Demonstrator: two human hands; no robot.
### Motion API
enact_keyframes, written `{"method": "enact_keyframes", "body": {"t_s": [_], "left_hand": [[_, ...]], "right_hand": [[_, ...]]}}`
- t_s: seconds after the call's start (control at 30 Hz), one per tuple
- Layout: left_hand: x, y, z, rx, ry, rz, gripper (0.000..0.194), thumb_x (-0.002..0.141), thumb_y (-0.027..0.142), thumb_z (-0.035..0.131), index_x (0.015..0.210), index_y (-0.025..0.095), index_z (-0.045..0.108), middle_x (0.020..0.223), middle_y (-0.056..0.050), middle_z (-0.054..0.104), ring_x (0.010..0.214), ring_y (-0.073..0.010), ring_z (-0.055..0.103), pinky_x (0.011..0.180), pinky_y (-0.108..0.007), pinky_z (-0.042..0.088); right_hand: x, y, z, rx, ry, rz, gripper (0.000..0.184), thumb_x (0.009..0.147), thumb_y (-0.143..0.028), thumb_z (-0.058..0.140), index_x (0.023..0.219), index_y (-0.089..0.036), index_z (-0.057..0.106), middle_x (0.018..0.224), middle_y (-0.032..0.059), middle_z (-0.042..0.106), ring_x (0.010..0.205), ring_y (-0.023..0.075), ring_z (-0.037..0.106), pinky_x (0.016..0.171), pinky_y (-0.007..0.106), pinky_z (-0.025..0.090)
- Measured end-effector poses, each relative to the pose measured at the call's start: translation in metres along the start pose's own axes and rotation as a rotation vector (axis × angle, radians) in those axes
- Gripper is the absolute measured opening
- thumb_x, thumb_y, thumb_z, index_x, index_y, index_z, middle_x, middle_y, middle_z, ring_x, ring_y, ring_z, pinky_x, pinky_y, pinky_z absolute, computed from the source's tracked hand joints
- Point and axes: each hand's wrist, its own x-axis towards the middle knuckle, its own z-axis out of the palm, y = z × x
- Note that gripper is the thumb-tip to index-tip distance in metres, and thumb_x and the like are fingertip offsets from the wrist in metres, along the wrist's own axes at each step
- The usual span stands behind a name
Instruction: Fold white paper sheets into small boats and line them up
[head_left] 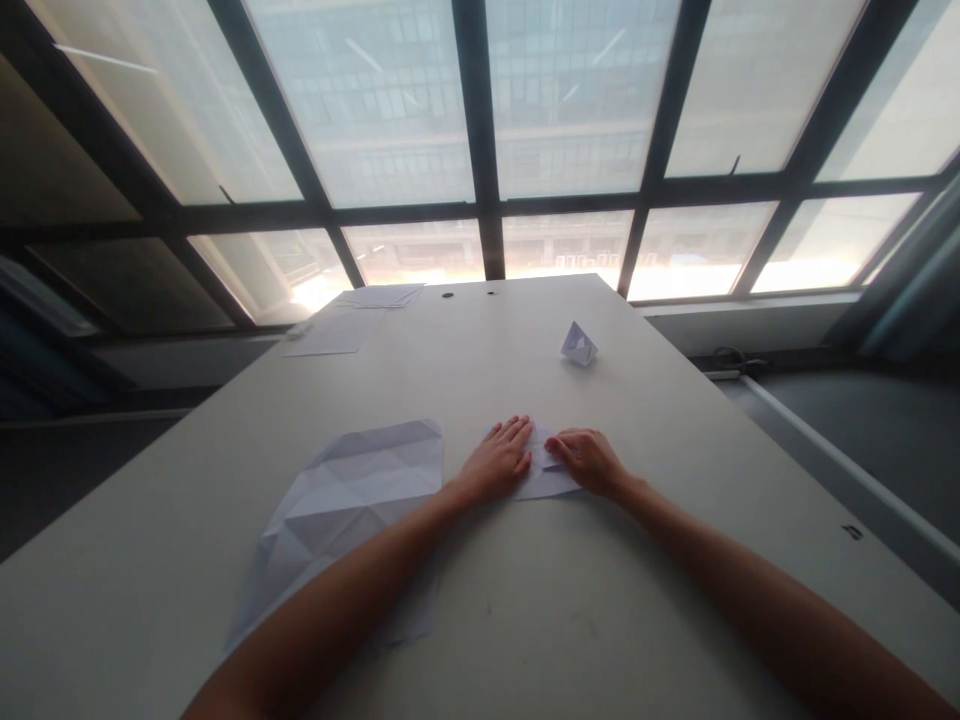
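Observation:
A small folded sheet of white paper (546,485) lies on the table between my hands. My left hand (499,460) rests flat on its left side with the fingers stretched out. On the right side, my right hand (589,458) is closed, its thumb and fingers pinching a folded flap of the paper. Part of the sheet is hidden beneath both hands. To the left lies a larger creased sheet of paper (367,465), partly covered by my left forearm.
A folded paper boat-like shape (579,345) stands farther back on the white table (480,380). Several flat paper sheets (379,297) lie at the far left corner. Large windows (570,110) rise behind the table. A dark mark (851,532) is near its right edge.

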Motion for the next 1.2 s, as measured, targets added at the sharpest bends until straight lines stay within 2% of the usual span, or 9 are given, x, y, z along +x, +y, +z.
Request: {"method": "enact_keyframes", "body": {"t_s": [0.1,0.2,0.37,0.47,0.57,0.63,0.8,0.97,1.2], "left_hand": [[-0.001,0.002,-0.005,0.026,0.006,0.002,0.056,0.098,0.034,0.035,0.151,0.016,0.034,0.158,-0.010,0.033,0.146,-0.0228,0.027,0.120,-0.042,0.021],[-0.002,0.007,-0.011,0.067,0.044,-0.009,0.054,0.097,0.036,0.038,0.148,0.019,0.039,0.151,-0.011,0.043,0.140,-0.0252,0.037,0.116,-0.041,0.028],[-0.002,0.009,-0.014,0.095,0.056,-0.038,0.051,0.097,0.039,0.039,0.146,0.026,0.041,0.144,-0.009,0.047,0.133,-0.0257,0.042,0.111,-0.043,0.034],[-0.001,0.007,-0.009,0.090,0.031,-0.048,0.053,0.099,0.042,0.036,0.149,0.025,0.037,0.151,-0.009,0.042,0.140,-0.0256,0.035,0.115,-0.044,0.028],[0.001,0.004,-0.003,0.089,-0.017,-0.062,0.059,0.099,0.045,0.033,0.153,0.021,0.029,0.159,-0.008,0.030,0.149,-0.0263,0.019,0.120,-0.047,0.016],[0.001,0.003,0.000,0.090,-0.043,-0.069,0.063,0.099,0.049,0.032,0.155,0.021,0.025,0.162,-0.007,0.023,0.151,-0.0266,0.012,0.120,-0.049,0.012],[0.001,0.002,0.001,0.074,-0.035,-0.076,0.066,0.098,0.056,0.030,0.156,0.024,0.024,0.162,-0.005,0.022,0.151,-0.0277,0.011,0.120,-0.053,0.010],[0.001,0.005,-0.001,0.027,0.008,-0.109,0.061,0.098,0.056,0.033,0.153,0.029,0.030,0.161,-0.005,0.026,0.150,-0.0312,0.016,0.118,-0.059,0.011],[0.003,0.002,0.003,0.019,0.085,-0.196,0.049,0.100,0.047,0.034,0.146,0.032,0.043,0.157,-0.006,0.035,0.146,-0.0309,0.026,0.117,-0.057,0.016]], "right_hand": [[0.001,0.002,-0.001,-0.049,-0.020,0.030,0.056,0.100,-0.046,0.039,0.061,-0.015,0.065,0.058,0.0034,0.063,0.053,0.0117,0.051,0.058,0.024,0.033],[0.000,0.005,0.001,-0.049,-0.050,0.014,0.044,0.097,-0.040,0.048,0.068,-0.016,0.071,0.063,0.0032,0.067,0.055,0.0119,0.053,0.060,0.024,0.036],[0.000,0.006,0.008,0.002,-0.050,-0.084,0.020,0.092,-0.028,0.057,0.097,-0.022,0.075,0.097,0.0049,0.074,0.090,0.0178,0.065,0.085,0.027,0.046],[0.000,0.007,0.014,-0.058,-0.058,-0.110,0.032,0.093,-0.031,0.056,0.122,-0.023,0.067,0.123,0.0086,0.067,0.117,0.0215,0.058,0.103,0.035,0.041],[0.000,0.007,0.018,-0.139,-0.150,-0.095,0.052,0.097,-0.040,0.047,0.144,-0.019,0.048,0.148,0.0113,0.048,0.138,0.0239,0.041,0.116,0.043,0.028],[-0.001,0.006,0.020,-0.185,-0.217,-0.078,0.060,0.100,-0.046,0.038,0.152,-0.016,0.035,0.156,0.0116,0.036,0.146,0.0241,0.029,0.120,0.047,0.019],[-0.004,0.002,0.021,-0.274,-0.282,-0.030,0.065,0.101,-0.048,0.026,0.156,-0.012,0.023,0.160,0.0127,0.024,0.150,0.0240,0.017,0.121,0.051,0.009],[-0.004,0.001,0.020,-0.283,-0.294,-0.028,0.065,0.101,-0.047,0.025,0.156,-0.012,0.023,0.160,0.0121,0.023,0.150,0.0234,0.017,0.121,0.052,0.009],[-0.003,0.000,0.016,-0.266,-0.316,-0.030,0.058,0.101,-0.044,0.031,0.155,-0.021,0.029,0.161,0.0092,0.023,0.150,0.0251,0.016,0.119,0.054,0.010]]}}
